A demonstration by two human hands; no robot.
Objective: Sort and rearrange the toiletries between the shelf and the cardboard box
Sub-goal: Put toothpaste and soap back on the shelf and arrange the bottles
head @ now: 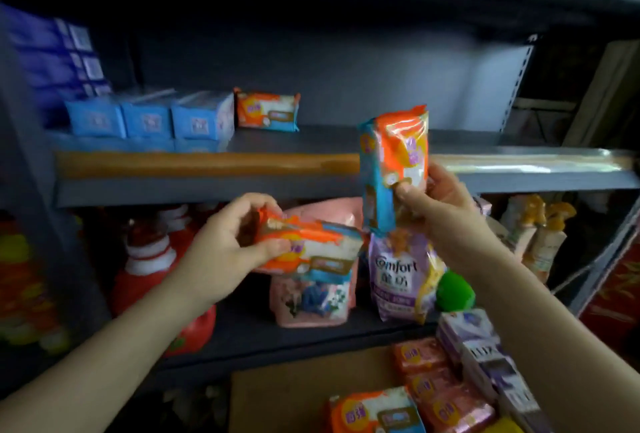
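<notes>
Grey metal shelf, dim storeroom, pale back wall. On upper board: three blue packs in row toward left end, one orange pack just beside them. Second orange pack gripped flat by left hand; third held upright, pinched by right hand, at front edge. Lower board: one purple Comfort pouch, pink pouch. Cardboard box below, more packs inside.
</notes>
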